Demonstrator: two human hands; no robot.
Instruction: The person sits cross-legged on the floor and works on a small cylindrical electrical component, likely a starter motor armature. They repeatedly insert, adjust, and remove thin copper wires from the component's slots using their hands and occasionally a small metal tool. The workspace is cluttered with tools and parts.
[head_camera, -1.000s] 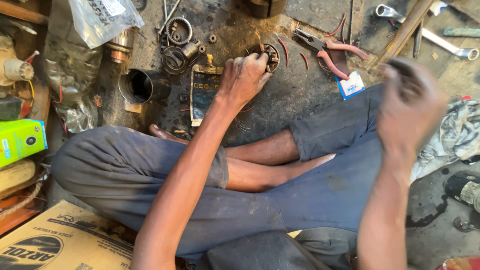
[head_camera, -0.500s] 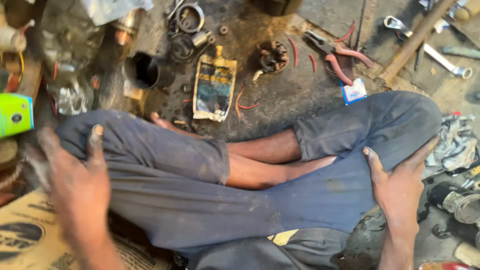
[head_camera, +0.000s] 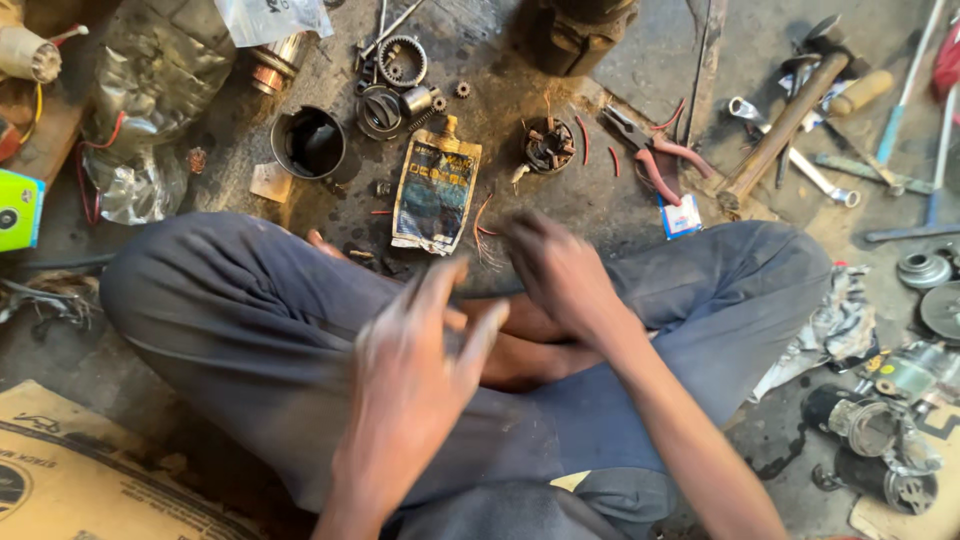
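I sit cross-legged on a dirty workshop floor. My left hand (head_camera: 415, 385) is blurred in mid-air over my lap, fingers spread, holding nothing. My right hand (head_camera: 560, 270) hovers above my crossed shins, fingers loosely apart and empty. On the floor just beyond my legs lies a worn, greasy pouch (head_camera: 435, 195). To its right sits a small round part with copper windings (head_camera: 549, 145) and short red wire pieces (head_camera: 583, 140). Red-handled pliers (head_camera: 655, 160) lie further right.
A black cylindrical housing (head_camera: 308, 142), gears and rings (head_camera: 400, 62) lie at the back. A wooden-handled hammer (head_camera: 785, 125) and wrenches (head_camera: 800, 165) are at the right. Motor parts (head_camera: 870, 430) sit at lower right, cardboard (head_camera: 70, 470) at lower left, crumpled plastic (head_camera: 140, 110) at upper left.
Both hands have left my knees and come together over my lap. The view has shifted slightly.
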